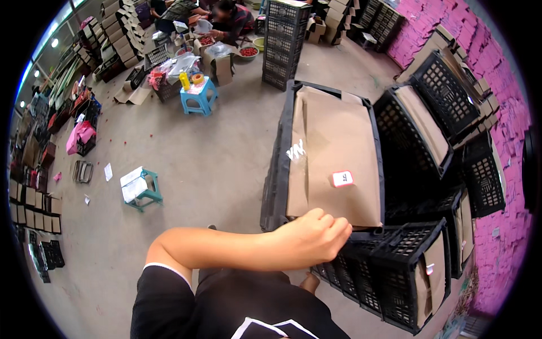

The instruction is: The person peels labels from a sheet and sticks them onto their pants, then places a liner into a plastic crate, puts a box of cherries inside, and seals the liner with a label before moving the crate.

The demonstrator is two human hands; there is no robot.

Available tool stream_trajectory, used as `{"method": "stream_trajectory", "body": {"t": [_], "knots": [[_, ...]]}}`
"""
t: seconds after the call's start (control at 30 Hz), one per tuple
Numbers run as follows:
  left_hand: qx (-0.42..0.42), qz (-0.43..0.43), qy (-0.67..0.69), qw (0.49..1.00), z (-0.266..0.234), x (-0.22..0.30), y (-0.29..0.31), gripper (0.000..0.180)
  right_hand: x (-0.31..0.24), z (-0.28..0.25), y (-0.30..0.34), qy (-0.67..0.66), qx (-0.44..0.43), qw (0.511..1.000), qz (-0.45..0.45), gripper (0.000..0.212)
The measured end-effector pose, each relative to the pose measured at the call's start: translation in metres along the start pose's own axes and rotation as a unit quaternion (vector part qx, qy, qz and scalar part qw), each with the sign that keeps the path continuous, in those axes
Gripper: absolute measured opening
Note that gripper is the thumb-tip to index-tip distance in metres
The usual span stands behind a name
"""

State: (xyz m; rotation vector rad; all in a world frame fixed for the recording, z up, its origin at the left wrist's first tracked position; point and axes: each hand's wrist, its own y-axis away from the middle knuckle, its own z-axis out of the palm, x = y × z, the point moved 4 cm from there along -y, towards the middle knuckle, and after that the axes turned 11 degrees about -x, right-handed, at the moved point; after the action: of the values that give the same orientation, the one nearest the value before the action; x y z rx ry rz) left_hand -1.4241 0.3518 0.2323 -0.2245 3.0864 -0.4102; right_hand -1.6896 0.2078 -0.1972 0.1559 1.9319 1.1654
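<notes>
My left hand (322, 237) is closed at the near rim of a black plastic crate (276, 169), its forearm crossing in front of my body. The fingertips are hidden. Brown cardboard (339, 141) covers the crate's top, bearing a small white label (342, 179) with a red border and some clear tape at the left. Below my left wrist shows a small patch of skin, apparently my right hand (309, 282); its fingers cannot be made out.
Black crates with cardboard covers (423, 127) crowd the right side, before a pink wall (497, 254). A crate stack (280, 45) stands ahead. A green stool (144, 189) and a blue stool (199, 97) are on the left. Farther off, people sit beside bowls of red produce (248, 52).
</notes>
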Motion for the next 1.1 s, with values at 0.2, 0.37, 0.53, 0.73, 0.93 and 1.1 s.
{"method": "stream_trajectory", "body": {"t": [0.2, 0.37, 0.53, 0.73, 0.93, 1.1], "knots": [[0.001, 0.076, -0.006, 0.997, -0.017, -0.006, 0.046, 0.054, 0.011, 0.063, 0.048, 0.097, -0.005, 0.995, -0.012, 0.02], [0.195, 0.185, 0.225, 0.937, -0.039, -0.063, 0.146, 0.035, 0.006, 0.089, 0.111, 0.197, 0.024, 0.98, -0.011, 0.02], [0.101, 0.115, 0.229, 0.961, -0.016, -0.183, 0.175, 0.038, -0.03, 0.15, 0.161, 0.24, 0.002, 0.97, -0.027, 0.02], [-0.003, 0.16, 0.205, 0.966, 0.036, -0.309, 0.152, 0.038, 0.009, 0.224, 0.118, 0.353, 0.045, 0.921, 0.161, 0.021], [-0.179, 0.104, 0.176, 0.962, 0.107, -0.495, 0.086, 0.04, -0.06, 0.372, 0.038, 0.337, -0.021, 0.936, 0.096, 0.023], [-0.191, 0.029, 0.152, 0.969, 0.142, -0.666, 0.023, 0.036, -0.219, 0.48, -0.026, 0.238, 0.022, 0.964, -0.113, 0.026]]}}
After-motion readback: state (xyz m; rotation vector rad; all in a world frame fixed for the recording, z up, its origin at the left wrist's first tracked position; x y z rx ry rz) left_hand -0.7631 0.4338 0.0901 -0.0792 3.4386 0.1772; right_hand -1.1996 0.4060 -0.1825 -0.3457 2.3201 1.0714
